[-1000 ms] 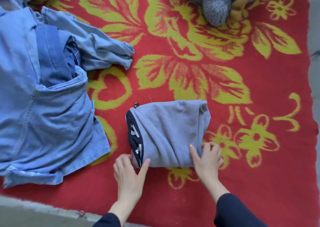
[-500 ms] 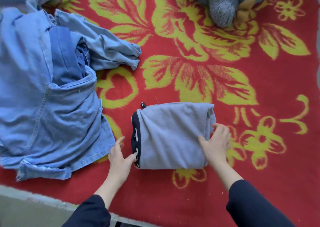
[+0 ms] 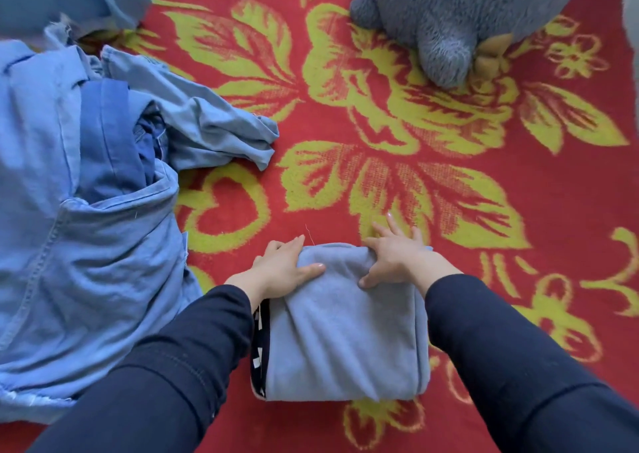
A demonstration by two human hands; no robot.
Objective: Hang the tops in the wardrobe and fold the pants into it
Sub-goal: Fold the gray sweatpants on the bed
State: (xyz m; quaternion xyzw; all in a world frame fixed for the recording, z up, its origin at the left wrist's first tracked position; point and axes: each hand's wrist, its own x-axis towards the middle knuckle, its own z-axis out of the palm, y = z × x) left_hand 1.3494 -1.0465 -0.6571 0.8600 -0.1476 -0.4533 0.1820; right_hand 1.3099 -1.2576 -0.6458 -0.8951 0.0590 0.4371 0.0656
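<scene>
A folded pair of light grey-blue pants [image 3: 342,342] with a dark waistband on its left side lies on the red and yellow blanket [image 3: 449,183], low in the middle of the head view. My left hand [image 3: 283,267] grips the far left corner of the bundle, thumb on top and fingers over the far edge. My right hand [image 3: 397,255] grips the far right corner the same way, thumb pressed on the fabric and fingers reaching past the far edge onto the blanket.
A heap of blue denim clothes [image 3: 79,210] covers the left side, with one sleeve [image 3: 214,131] trailing toward the middle. A grey plush toy [image 3: 460,17] sits at the top right. The blanket's near edge runs along the bottom left.
Both hands moved from the near corners and sides of the folded pants to its far corners. The view has shifted forward, so my sleeves now cover the lower frame.
</scene>
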